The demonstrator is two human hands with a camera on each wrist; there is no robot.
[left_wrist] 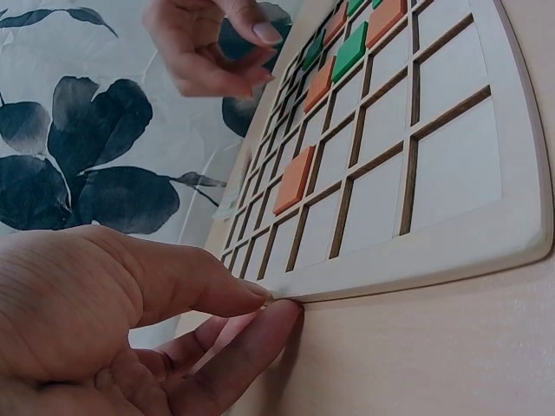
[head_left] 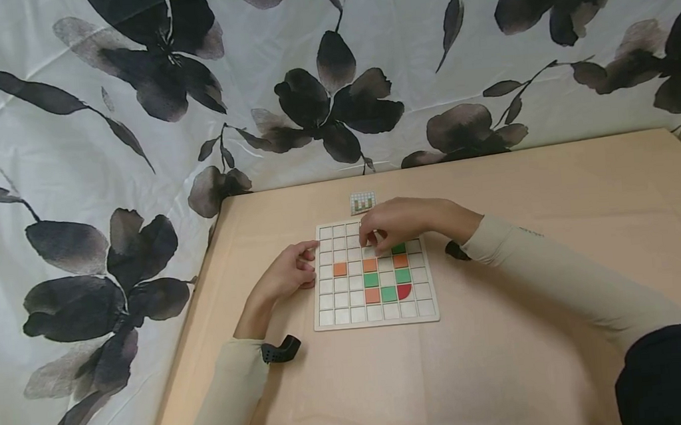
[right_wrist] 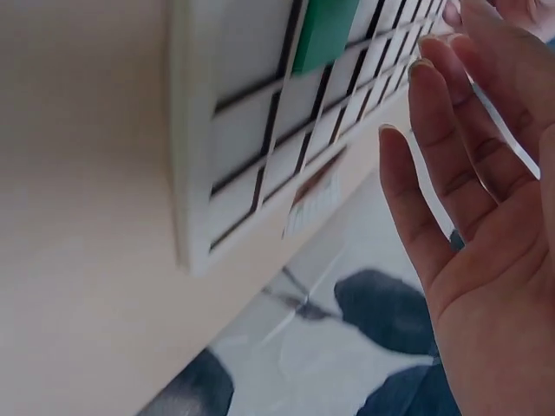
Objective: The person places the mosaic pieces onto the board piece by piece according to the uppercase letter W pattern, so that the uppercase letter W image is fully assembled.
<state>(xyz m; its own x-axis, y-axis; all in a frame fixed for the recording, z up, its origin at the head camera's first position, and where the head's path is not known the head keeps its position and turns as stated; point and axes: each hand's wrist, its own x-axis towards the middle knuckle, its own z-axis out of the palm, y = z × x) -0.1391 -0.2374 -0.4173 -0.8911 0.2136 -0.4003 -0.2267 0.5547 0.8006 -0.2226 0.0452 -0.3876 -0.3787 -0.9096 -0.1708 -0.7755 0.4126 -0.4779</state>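
A white grid board (head_left: pixel 327 318) lies flat on the table, with several square tiles in its cells. Among them are an orange tile (head_left: pixel 340 269) standing alone to the left, a green tile (head_left: pixel 388 294) and a red tile with a rounded corner (head_left: pixel 404 291). My left hand (head_left: pixel 288 271) pinches the board's left edge between thumb and finger, as the left wrist view shows. Over the upper middle of the board hovers my right hand (head_left: pixel 394 223), its fingers loosely bent. No tile is visible between its fingertips, though some are partly hidden.
Just beyond the board's far edge lies a small card (head_left: pixel 362 201) printed with a coloured grid pattern. The light wooden table (head_left: pixel 494 187) ends at a floral cloth (head_left: pixel 313 14) behind and to the left. Dark wrist cameras (head_left: pixel 280 349) sit on the sleeves.
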